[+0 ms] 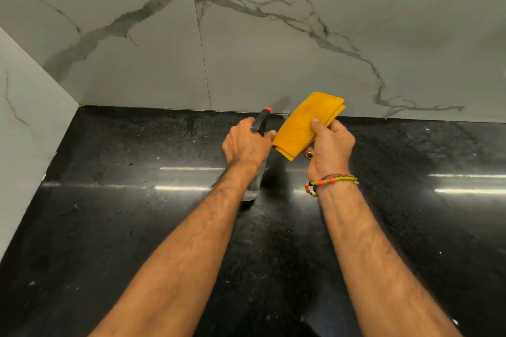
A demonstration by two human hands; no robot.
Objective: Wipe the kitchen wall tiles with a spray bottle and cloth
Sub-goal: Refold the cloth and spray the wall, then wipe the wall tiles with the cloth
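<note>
While both our forearms reach out over the glossy black stone counter [109,227], our left hand [246,145] curls its fingers around the neck of the clear plastic spray bottle [253,186] with its black, orange-tipped nozzle. Our right hand [330,146] pinches the folded yellow cloth [306,123] just beside it, below the grey-veined marble wall tiles [273,49].

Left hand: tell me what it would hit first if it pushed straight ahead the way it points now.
Probably the marble-look wall tile. The left hand grips the spray bottle and points along the black countertop toward the wall, with nothing visible between. The bottle's orange-tipped nozzle would likely touch first; depth is unclear.
</note>
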